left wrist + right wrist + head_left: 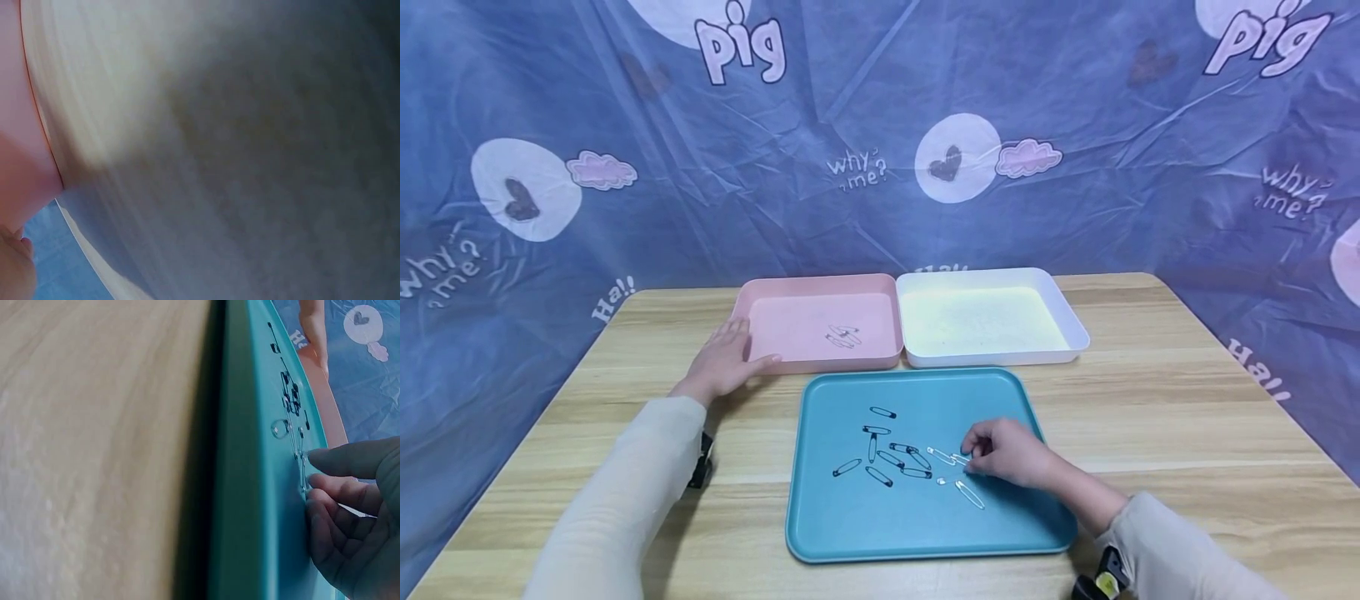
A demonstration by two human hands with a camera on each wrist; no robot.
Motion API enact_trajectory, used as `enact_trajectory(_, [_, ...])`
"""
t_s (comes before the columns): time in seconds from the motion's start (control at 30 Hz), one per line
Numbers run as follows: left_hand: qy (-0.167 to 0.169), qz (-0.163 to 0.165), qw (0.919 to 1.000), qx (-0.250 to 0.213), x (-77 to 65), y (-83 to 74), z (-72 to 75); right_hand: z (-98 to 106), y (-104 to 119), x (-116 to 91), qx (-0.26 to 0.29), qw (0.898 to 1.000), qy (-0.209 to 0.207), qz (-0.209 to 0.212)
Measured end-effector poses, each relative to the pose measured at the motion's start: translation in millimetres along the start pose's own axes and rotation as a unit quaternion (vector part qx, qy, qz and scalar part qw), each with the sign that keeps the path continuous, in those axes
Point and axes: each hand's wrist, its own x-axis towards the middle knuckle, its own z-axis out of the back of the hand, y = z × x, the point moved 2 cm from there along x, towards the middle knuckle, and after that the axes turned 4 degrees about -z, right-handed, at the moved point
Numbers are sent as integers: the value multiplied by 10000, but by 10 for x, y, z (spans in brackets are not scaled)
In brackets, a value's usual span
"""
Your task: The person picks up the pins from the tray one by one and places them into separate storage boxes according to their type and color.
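Note:
My right hand [1009, 454] is low over the right half of a teal tray [865, 533]. Its thumb and index finger reach the end of a silver safety pin [958, 458], and a small gap shows between the two tips in the right wrist view. Another silver safety pin [970, 495] lies just in front of that hand. To its left several black safety pins [878, 476] are scattered. At the left front corner of a pink tray [797, 312], my left hand [722, 358] rests with fingers extended along the side and thumb by the front wall.
Several safety pins [842, 337] lie in the pink tray. A white tray [1000, 360] stands right beside it, behind the teal tray. The wooden table [1187, 417] carries all three trays, and a blue printed cloth [850, 108] hangs behind it.

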Motion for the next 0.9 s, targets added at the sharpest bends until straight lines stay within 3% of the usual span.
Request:
enact_trajectory(0.2, [7, -3, 10000, -17, -7, -12, 3, -41, 22, 15, -565, 9981, -226, 6])
enact_trajectory(0.57, [-22, -3, 9999, -135, -2, 4, -14, -50, 65, 17, -820, 9958, -377, -155])
enact_trajectory(0.9, [-56, -2, 9998, -172, -9, -2, -5, -70, 104, 26, -794, 9919, -523, -838])
